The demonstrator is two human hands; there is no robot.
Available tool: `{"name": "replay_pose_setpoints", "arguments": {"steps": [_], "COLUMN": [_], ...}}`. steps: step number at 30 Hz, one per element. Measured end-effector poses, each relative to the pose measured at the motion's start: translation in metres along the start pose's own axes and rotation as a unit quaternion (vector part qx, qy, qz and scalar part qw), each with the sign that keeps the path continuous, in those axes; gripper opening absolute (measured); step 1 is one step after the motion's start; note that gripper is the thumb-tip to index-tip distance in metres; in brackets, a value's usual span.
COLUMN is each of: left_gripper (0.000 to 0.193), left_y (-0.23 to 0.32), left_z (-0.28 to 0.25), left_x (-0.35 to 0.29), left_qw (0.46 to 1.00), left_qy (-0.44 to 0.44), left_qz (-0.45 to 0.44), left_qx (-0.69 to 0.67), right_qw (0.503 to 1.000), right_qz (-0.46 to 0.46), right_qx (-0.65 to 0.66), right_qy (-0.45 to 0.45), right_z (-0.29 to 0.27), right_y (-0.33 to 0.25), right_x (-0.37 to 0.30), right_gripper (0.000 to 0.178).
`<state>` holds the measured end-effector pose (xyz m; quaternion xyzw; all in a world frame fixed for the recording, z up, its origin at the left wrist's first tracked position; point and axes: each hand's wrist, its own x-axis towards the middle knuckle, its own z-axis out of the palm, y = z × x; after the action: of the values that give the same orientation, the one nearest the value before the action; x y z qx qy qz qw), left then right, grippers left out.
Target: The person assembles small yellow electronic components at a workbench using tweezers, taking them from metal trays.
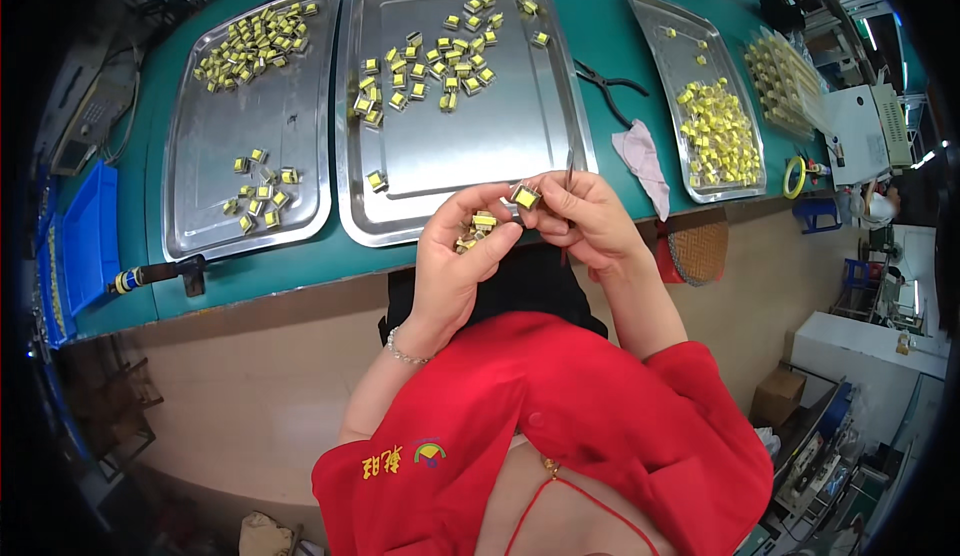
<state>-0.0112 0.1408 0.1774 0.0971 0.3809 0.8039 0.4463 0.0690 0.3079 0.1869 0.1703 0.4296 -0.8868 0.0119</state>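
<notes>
My left hand point(450, 256) is curled around several small yellow-wrapped transformers point(484, 222) in its palm. Between the fingertips of both hands sits one more transformer point(525, 197), its yellow face turned up. My right hand point(590, 218) is closed, its thumb and fingers at that piece. A thin dark metal tool point(570, 159) passes through the right fingers, sticking out above and below; its exact kind is hidden. Both hands are just off the near edge of the middle metal tray point(460, 228), where more transformers point(440, 61) lie scattered and a single one sits close to my left hand.
The left tray point(178, 206) carries two groups of transformers. Yellow parts fill the right tray point(748, 192). Pliers point(610, 84) and a pink cloth point(643, 161) lie between trays. A blue bin point(92, 241) and a dark-handled tool point(160, 274) are at the left table edge.
</notes>
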Motion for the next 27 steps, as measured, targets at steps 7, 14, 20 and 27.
{"name": "replay_pose_setpoints", "arguments": {"steps": [7,14,20,27], "left_gripper": [0.038,0.037,0.034,0.028], "left_y": [-0.012,-0.015,-0.015,-0.014], "left_z": [0.002,0.000,-0.001,0.002], "left_x": [-0.005,-0.004,-0.001,0.001], "left_qw": [0.991,0.982,0.967,0.950], "left_qy": [0.025,0.040,0.058,0.072], "left_qz": [0.079,0.094,0.120,0.163], "left_qx": [0.104,0.159,0.217,0.258], "right_qw": [1.000,1.000,0.998,0.983], "right_qz": [0.001,-0.006,-0.005,-0.076], "right_qx": [0.012,-0.022,-0.044,-0.140], "right_qy": [0.000,0.014,0.037,0.087], "right_z": [0.002,0.004,0.007,0.018], "right_y": [0.009,0.010,0.012,0.019], "right_x": [-0.009,-0.009,-0.007,-0.008], "right_gripper": [0.024,0.024,0.026,0.026]}}
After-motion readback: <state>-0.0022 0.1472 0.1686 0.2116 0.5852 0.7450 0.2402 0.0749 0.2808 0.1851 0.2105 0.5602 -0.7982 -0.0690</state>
